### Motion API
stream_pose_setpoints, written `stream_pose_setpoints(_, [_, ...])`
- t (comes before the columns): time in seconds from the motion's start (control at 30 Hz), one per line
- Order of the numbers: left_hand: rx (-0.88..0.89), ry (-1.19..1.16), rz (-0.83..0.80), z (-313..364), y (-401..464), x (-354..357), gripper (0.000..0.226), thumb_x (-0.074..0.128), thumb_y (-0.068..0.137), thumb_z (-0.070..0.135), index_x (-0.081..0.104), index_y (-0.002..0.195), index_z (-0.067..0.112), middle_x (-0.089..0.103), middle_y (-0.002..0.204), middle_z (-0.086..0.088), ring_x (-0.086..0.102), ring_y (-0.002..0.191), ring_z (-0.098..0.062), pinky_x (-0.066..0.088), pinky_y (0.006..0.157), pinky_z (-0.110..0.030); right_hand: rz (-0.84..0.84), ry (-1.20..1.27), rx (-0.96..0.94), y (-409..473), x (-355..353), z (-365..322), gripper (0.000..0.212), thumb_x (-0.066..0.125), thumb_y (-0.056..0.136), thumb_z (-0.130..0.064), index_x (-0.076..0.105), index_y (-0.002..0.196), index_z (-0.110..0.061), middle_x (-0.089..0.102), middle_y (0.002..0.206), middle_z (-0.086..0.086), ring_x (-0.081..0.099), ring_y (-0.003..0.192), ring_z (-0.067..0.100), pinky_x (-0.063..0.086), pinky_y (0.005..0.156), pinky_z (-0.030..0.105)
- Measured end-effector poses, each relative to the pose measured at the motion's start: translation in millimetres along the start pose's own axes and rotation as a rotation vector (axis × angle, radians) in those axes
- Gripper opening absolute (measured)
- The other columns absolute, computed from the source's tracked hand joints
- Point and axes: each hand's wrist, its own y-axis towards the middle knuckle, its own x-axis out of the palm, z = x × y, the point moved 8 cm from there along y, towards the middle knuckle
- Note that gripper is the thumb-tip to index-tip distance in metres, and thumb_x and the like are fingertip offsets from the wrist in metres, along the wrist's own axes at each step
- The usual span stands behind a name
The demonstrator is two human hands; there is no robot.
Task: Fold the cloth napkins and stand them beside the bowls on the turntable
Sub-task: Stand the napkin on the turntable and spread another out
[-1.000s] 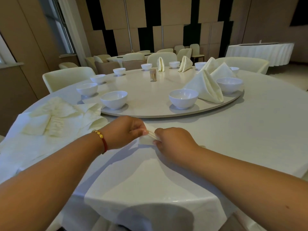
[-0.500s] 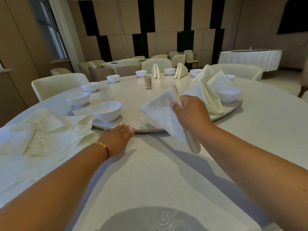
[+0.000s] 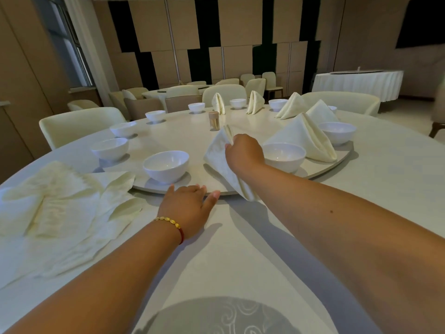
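Head view: your right hand (image 3: 244,150) pinches the folded napkin (image 3: 220,160) near its peak, beside the bowl (image 3: 283,156); soft, light cloth, so keep hold up top. Left hand (image 3: 186,208) lies spread at the turntable (image 3: 183,136) rim.

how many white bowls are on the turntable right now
9 white ceramic bowls: two nearest, three up the left rim, three at the far side, one right. A tenth may hide behind a napkin.
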Motion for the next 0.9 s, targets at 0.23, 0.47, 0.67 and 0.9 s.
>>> stream_pose_setpoints(0.23, [0.058,-0.031,0.125,20.0,-0.1,-7.5,0.090,-0.009,0.083,0.062,0.055,0.130,0.020,0.056,0.131,-0.002,0.047,0.122,-0.021,0.038,0.101,-0.032,0.021,0.024,0.108,30.5,9.4,4.3,0.026,0.043,0.102,-0.016,0.055,0.121,-0.002,0.060,0.122,0.012,0.058,0.112,0.026,0.035,0.076,0.023])
stream_pose_setpoints(0.47, [0.031,-0.135,0.185,20.4,7.5,-10.2,0.055,0.016,0.102,0.041,0.062,0.088,0.014,0.062,0.095,-0.005,0.055,0.095,-0.023,0.046,0.082,-0.035,-0.011,0.041,0.126,30.3,30.1,22.1,0.032,0.043,0.102,-0.031,0.058,0.111,-0.004,0.064,0.111,0.010,0.059,0.093,0.025,0.039,0.071,0.027])
stream_pose_setpoints(0.67, [-0.014,-0.568,0.222,20.7,28.1,-21.2,0.047,0.021,0.101,0.047,0.060,0.092,0.022,0.064,0.093,-0.002,0.058,0.097,-0.025,0.042,0.083,-0.033,-0.057,0.035,0.080,12.9,23.2,42.1,0.058,0.046,0.093,-0.057,0.043,0.126,-0.010,0.062,0.111,0.007,0.057,0.087,0.024,0.039,0.065,0.031])
stream_pose_setpoints(0.9, [0.033,-0.806,0.265,45.0,49.7,-12.6,0.058,0.019,0.098,0.059,0.028,0.149,0.033,0.037,0.151,0.002,0.033,0.138,-0.016,0.026,0.115,-0.034,-0.045,0.138,-0.222,-31.0,8.5,52.2,0.053,0.033,0.098,-0.053,0.031,0.143,-0.024,0.058,0.127,0.005,0.058,0.111,0.023,0.047,0.087,0.036])
